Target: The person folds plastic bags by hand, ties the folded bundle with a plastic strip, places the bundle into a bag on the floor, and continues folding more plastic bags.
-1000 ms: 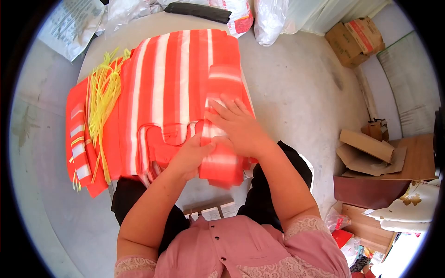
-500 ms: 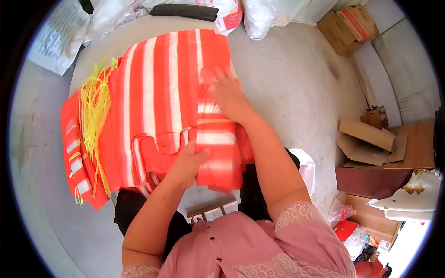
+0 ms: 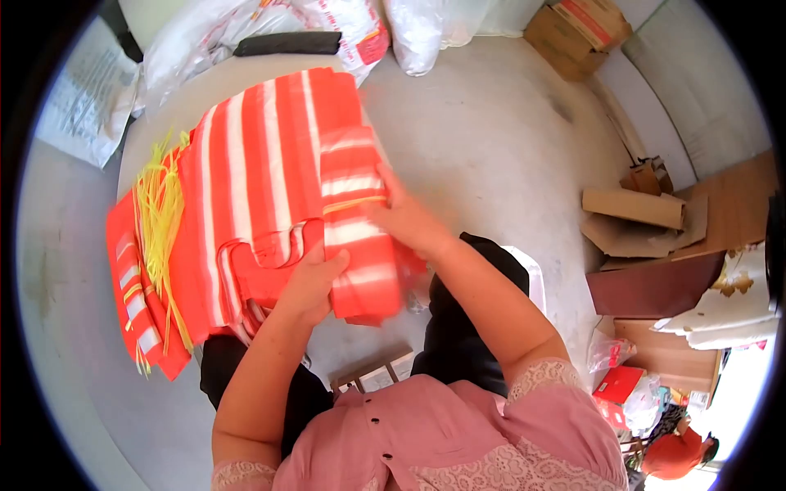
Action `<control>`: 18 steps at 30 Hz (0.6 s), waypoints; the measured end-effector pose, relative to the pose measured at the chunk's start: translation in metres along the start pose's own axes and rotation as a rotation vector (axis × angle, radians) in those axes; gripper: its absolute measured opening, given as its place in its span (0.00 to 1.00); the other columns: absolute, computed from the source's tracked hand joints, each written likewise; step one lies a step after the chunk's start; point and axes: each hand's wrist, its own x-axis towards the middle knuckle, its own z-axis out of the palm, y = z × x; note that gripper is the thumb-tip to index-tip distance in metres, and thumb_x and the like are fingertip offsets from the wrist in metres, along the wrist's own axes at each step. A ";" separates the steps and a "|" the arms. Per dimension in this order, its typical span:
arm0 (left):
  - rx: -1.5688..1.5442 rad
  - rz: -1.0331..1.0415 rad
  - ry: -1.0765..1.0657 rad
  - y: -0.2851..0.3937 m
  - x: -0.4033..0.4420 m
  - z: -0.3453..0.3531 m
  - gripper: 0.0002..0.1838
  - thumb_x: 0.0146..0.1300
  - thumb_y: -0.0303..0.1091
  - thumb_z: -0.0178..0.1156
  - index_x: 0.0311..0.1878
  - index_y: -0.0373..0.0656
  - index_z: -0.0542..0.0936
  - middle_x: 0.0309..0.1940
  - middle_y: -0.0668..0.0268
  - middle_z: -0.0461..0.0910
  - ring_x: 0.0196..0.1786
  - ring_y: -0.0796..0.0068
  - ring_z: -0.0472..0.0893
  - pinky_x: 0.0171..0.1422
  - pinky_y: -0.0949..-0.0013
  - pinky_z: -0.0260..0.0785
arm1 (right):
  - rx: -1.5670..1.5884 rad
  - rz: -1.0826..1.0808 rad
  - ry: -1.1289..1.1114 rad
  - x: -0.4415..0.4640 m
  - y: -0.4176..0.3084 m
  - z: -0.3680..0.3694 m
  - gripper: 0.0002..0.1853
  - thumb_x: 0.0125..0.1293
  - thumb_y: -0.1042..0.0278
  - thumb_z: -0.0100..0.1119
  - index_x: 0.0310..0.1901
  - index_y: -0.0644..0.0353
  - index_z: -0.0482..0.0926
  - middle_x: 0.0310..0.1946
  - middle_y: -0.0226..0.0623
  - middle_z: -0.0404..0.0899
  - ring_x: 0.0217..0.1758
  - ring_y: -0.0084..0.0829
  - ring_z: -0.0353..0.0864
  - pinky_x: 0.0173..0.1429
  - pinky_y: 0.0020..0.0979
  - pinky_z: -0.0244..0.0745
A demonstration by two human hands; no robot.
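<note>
On the tabletop [image 3: 184, 108] lies a broad striped stack [image 3: 254, 151]; along its right edge sits a folded bundle [image 3: 364, 274], over its left drape yellow strips [image 3: 162, 200] — the left hand [image 3: 315, 282] grips the bundle's left side, the right hand [image 3: 407, 221] holds its right — a thin yellow band [image 3: 354, 204] crosses it

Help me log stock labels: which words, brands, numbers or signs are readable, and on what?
Nothing reads clearly.
White plastic sack with red print: too blurred.
White sheet with grey print, left: too faint.
Clear plastic bag with red marks, lower right: too small.
Flat, red-and-white striped, yellow-banded bundle at centre: no lettering visible.
</note>
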 end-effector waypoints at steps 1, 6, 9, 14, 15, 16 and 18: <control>0.000 -0.002 -0.012 -0.005 -0.001 0.005 0.26 0.82 0.29 0.55 0.78 0.38 0.65 0.70 0.57 0.77 0.67 0.62 0.82 0.70 0.53 0.80 | 0.048 0.003 0.008 -0.009 -0.002 -0.001 0.46 0.73 0.65 0.65 0.87 0.54 0.50 0.76 0.46 0.70 0.74 0.34 0.73 0.75 0.38 0.72; 0.014 0.014 0.064 -0.048 -0.018 0.059 0.26 0.82 0.30 0.55 0.78 0.39 0.64 0.72 0.56 0.74 0.68 0.59 0.82 0.71 0.54 0.78 | 0.249 -0.010 0.049 -0.043 -0.008 -0.026 0.48 0.70 0.74 0.66 0.87 0.55 0.49 0.77 0.46 0.70 0.75 0.36 0.73 0.77 0.38 0.71; 0.125 -0.066 -0.043 -0.069 -0.045 0.114 0.23 0.83 0.32 0.54 0.77 0.41 0.66 0.72 0.55 0.75 0.68 0.57 0.82 0.71 0.56 0.77 | 0.221 -0.056 0.083 -0.061 0.008 -0.068 0.49 0.70 0.76 0.66 0.87 0.54 0.49 0.74 0.46 0.73 0.73 0.36 0.75 0.75 0.38 0.73; 0.351 -0.463 -0.510 -0.117 -0.072 0.135 0.18 0.85 0.35 0.51 0.71 0.40 0.71 0.65 0.51 0.83 0.67 0.57 0.84 0.70 0.59 0.77 | 0.296 -0.002 0.279 -0.132 0.064 -0.176 0.48 0.70 0.77 0.66 0.86 0.55 0.50 0.72 0.47 0.75 0.71 0.37 0.77 0.75 0.39 0.75; 0.387 -0.519 -0.572 -0.124 -0.073 0.134 0.18 0.85 0.36 0.50 0.71 0.40 0.71 0.64 0.50 0.83 0.66 0.57 0.84 0.70 0.59 0.77 | 0.347 0.040 0.319 -0.157 0.072 -0.196 0.48 0.70 0.77 0.66 0.86 0.56 0.50 0.72 0.47 0.75 0.71 0.37 0.78 0.75 0.39 0.75; 0.425 -0.566 -0.630 -0.131 -0.071 0.131 0.18 0.85 0.36 0.50 0.71 0.40 0.72 0.64 0.49 0.83 0.66 0.58 0.84 0.69 0.59 0.78 | 0.410 0.035 0.325 -0.184 0.087 -0.213 0.47 0.70 0.77 0.66 0.86 0.57 0.51 0.72 0.47 0.75 0.72 0.37 0.77 0.75 0.40 0.75; 0.456 -0.555 -0.640 -0.151 -0.063 0.116 0.17 0.86 0.36 0.49 0.69 0.39 0.73 0.59 0.46 0.85 0.61 0.59 0.87 0.66 0.61 0.80 | 0.433 0.068 0.369 -0.236 0.126 -0.237 0.47 0.69 0.77 0.64 0.86 0.58 0.51 0.73 0.47 0.74 0.73 0.38 0.77 0.76 0.41 0.75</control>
